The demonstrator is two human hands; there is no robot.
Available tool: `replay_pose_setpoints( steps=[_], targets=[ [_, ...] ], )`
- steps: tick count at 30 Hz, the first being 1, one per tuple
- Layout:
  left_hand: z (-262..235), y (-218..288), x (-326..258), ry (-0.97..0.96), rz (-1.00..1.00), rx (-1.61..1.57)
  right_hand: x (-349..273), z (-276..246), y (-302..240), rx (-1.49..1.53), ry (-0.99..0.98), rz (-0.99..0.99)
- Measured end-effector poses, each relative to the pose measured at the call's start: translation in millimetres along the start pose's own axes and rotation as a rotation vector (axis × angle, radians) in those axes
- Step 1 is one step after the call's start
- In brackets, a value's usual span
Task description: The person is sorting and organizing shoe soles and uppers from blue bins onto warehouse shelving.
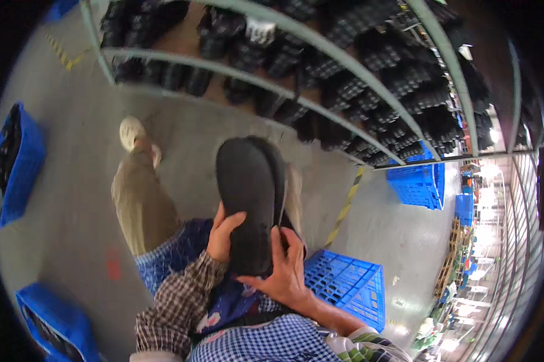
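A pair of black shoe soles [245, 181] is held upright in front of my lap, one lying against the other, with the rear one showing along the right side. My left hand [222, 234] grips the front sole by its left edge, thumb across its face. At the lower right edge, the bent fingers of my right hand [289, 271] press on the soles, and its thumb reaches toward the heel end. The contact under the right fingertips is partly hidden.
A metal rack [248, 77] packed with black soles stands ahead. An open blue crate [350, 283] sits close on my right, and more blue crates [420, 181] stand by the rack's end. Blue bins [28, 163] holding dark items are on the left. Yellow-black tape [347, 208] marks the floor.
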State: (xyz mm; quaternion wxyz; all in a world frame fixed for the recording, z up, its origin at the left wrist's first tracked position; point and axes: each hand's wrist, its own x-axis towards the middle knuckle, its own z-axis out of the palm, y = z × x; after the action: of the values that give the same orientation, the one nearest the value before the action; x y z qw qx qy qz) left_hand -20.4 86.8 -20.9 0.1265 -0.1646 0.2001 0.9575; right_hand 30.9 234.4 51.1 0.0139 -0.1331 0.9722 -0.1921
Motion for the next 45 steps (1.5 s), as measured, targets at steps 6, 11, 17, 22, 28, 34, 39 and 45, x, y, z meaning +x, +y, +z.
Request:
replay_pose_setpoints(
  steps=[6, 11, 17, 22, 28, 34, 39, 45],
  targets=[
    [-12.0, -3.5, 2.9, -0.029, 0.061, 0.063, 9.4, -3.5, -11.7, -0.030, -0.149, -0.143],
    [-7.6, -5.9, 1.3, -0.035, 0.067, 0.065, 10.8, -6.3, -12.7, -0.079, -0.185, -0.179],
    [-16.5, -11.1, 7.3, -0.024, 0.070, -0.141, 8.4, 13.1, 2.4, 0.093, -0.031, -0.269],
    [-21.8, -14.5, 13.1, -0.025, 0.024, -0.121, 11.1, 16.9, 12.5, 0.266, 0.073, -0.237],
    [-23.3, -16.3, 18.6, -0.018, 0.102, 0.204, 18.9, 14.3, 20.8, 0.739, 0.203, -0.037],
    [-11.4, -15.7, 19.8, -0.019, 0.082, 0.340, 16.2, -17.3, 31.2, 1.006, 0.050, 0.381],
    [-23.1, -17.8, 25.0, -0.052, 0.064, 0.352, 10.5, -36.3, 51.3, 0.953, 0.087, 0.366],
    [-22.0, -25.7, 35.3, -0.113, 0.064, 0.446, 1.4, -68.0, 73.7, 1.211, 0.396, 0.272]
  ],
)
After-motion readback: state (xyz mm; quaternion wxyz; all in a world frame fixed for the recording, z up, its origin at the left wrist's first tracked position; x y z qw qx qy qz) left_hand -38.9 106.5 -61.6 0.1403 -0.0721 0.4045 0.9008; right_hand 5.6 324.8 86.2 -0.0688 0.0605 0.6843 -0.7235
